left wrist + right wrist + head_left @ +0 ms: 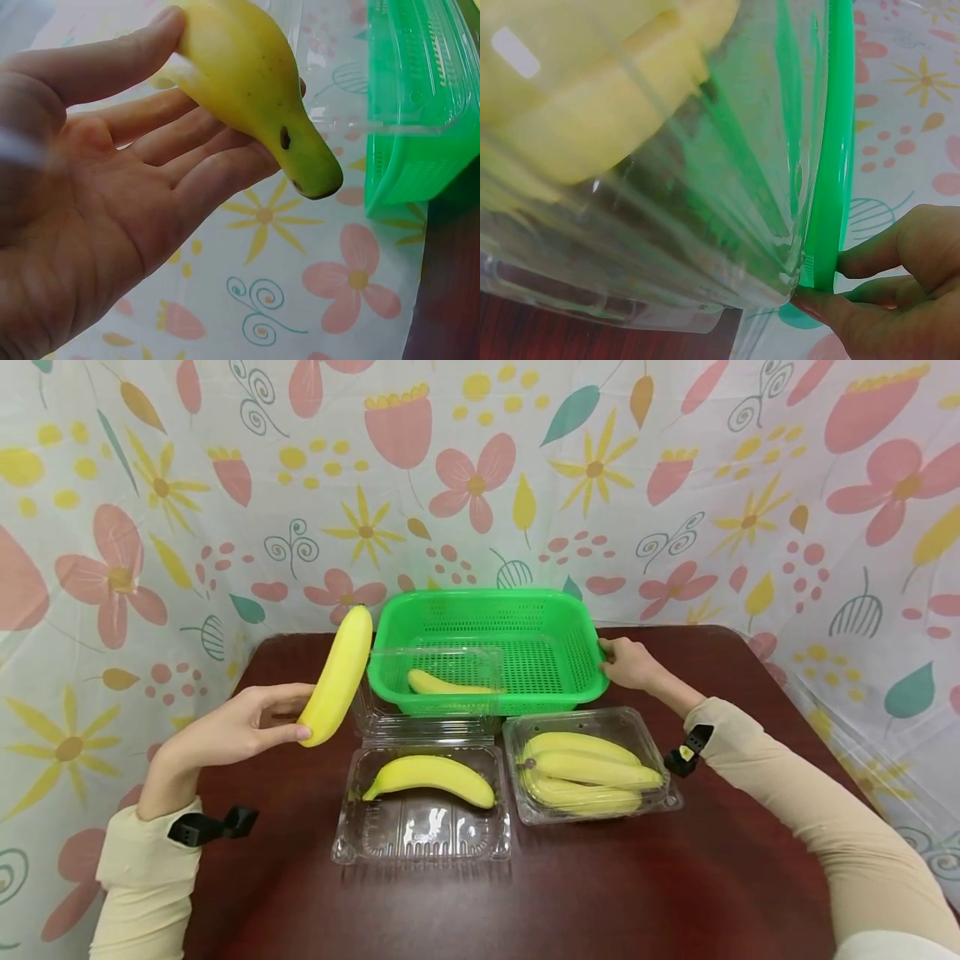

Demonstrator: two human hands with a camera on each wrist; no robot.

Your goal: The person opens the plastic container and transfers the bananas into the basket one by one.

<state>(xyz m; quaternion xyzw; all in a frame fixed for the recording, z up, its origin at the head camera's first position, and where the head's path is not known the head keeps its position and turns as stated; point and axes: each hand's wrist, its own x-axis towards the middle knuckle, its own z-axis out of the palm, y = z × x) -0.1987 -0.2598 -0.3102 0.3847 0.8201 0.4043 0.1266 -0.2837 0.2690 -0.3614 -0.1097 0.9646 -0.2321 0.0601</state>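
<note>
My left hand [251, 720] pinches a yellow banana [339, 677] between thumb and fingers, raised left of the basket; its greenish tip shows in the left wrist view. At the back of the table, my right hand [632, 663] grips the right rim of a green plastic basket [491, 702]. One banana [450, 683] lies inside the basket, seen through a clear raised lid. In front, an open clear clamshell box [427, 839] holds a single banana [435, 775]. To its right, a closed clear clamshell box [667, 802] contains several bananas [585, 768].
Everything stands on a dark red-brown table [600, 893]. The raised lid [431, 725] of the open box leans against the basket's front. A floral curtain [480, 510] hangs behind and at both sides.
</note>
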